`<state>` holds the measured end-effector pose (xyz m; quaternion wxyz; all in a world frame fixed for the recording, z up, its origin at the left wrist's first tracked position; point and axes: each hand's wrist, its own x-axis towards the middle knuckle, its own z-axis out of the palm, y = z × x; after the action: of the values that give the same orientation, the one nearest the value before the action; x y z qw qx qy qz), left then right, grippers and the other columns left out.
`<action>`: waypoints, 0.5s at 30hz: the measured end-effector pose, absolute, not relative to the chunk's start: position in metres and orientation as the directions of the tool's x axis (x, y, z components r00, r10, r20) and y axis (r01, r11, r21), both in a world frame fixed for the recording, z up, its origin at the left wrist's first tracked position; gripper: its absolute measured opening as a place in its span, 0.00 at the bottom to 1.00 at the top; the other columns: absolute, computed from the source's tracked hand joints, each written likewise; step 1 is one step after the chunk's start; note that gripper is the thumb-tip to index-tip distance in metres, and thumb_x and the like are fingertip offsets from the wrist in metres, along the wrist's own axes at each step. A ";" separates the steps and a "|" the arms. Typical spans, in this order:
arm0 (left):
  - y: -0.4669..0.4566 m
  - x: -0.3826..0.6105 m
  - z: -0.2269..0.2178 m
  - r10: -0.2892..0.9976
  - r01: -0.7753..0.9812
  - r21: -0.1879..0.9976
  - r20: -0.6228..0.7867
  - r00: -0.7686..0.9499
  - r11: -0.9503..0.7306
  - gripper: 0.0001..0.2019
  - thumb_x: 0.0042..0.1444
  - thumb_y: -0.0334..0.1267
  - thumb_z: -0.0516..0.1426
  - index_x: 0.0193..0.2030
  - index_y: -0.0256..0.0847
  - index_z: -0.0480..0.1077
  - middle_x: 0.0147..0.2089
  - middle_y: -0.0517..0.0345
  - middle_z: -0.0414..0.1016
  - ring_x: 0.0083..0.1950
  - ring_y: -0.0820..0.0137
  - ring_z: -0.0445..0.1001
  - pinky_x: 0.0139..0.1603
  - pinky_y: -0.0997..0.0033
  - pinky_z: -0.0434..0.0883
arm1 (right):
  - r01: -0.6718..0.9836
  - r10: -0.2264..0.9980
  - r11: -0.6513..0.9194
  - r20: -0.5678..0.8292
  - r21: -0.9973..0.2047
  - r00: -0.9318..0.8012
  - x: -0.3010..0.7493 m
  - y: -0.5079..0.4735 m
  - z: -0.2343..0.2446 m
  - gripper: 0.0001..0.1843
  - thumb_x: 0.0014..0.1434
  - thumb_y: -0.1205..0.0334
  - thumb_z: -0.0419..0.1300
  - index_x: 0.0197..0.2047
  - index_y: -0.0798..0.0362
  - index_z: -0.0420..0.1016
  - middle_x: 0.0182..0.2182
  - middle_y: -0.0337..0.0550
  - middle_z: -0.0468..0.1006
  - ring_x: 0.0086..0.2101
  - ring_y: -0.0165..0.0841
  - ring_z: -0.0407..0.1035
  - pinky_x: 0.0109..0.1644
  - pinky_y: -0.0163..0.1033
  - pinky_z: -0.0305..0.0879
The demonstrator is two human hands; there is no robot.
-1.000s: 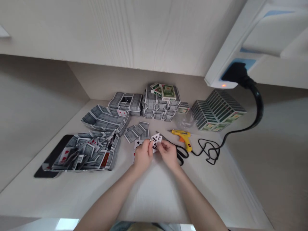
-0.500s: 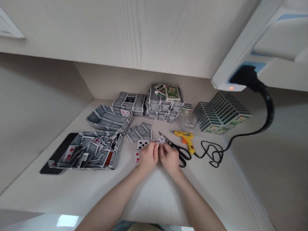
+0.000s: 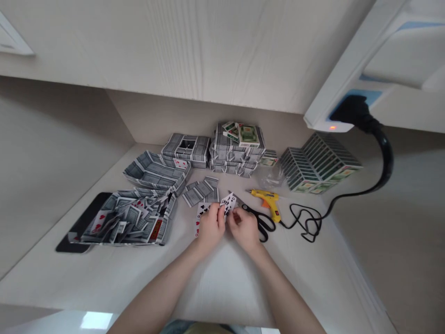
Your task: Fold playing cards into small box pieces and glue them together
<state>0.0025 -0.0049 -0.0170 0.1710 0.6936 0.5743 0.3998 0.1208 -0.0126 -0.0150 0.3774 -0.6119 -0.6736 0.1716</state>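
Both of my hands meet at the middle of the white desk point(image 3: 222, 283) and pinch one playing card point(image 3: 228, 203), a black clubs card that stands tilted up between them. My left hand point(image 3: 209, 227) grips its left edge with closed fingers. My right hand point(image 3: 244, 227) grips its lower right side, fingers curled. Under my left hand lie two more face-up cards point(image 3: 200, 213), one with clubs, one with red hearts. Black scissors point(image 3: 259, 221) lie just right of my right hand.
A yellow glue gun point(image 3: 267, 200) with a black cord point(image 3: 309, 222) lies to the right. Trays folded from cards point(image 3: 153, 171), a pile of folded cards point(image 3: 128, 218) on a black mat, stacked card boxes point(image 3: 236, 148) and a row of decks point(image 3: 318, 164) stand behind.
The card was pressed low between my fingertips half a second ago; now it stands raised again. My hands stay in the same spot.
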 end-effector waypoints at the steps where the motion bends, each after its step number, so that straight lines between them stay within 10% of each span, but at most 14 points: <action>1: -0.005 0.003 -0.017 0.934 0.658 0.698 0.356 0.026 -0.284 0.09 0.58 0.40 0.44 0.32 0.41 0.61 0.22 0.59 0.67 0.22 0.71 0.67 0.23 0.75 0.56 | 0.728 0.947 0.189 0.317 -0.659 0.042 0.120 -0.013 -0.015 0.12 0.55 0.61 0.51 0.24 0.54 0.70 0.20 0.42 0.74 0.21 0.31 0.68 0.27 0.33 0.60; 15: 0.003 -0.001 -0.015 0.967 0.522 0.834 0.245 -0.063 -0.177 0.10 0.57 0.43 0.45 0.32 0.41 0.62 0.23 0.61 0.65 0.24 0.73 0.63 0.26 0.76 0.57 | 0.461 0.968 0.135 0.215 -0.877 0.126 0.122 -0.009 -0.015 0.09 0.53 0.59 0.54 0.32 0.54 0.72 0.26 0.43 0.77 0.26 0.33 0.71 0.33 0.38 0.66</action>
<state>-0.0010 0.0028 -0.0146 0.2578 0.6340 0.5873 0.4321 0.1223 -0.0093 -0.0149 0.4559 -0.5959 -0.5997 0.2783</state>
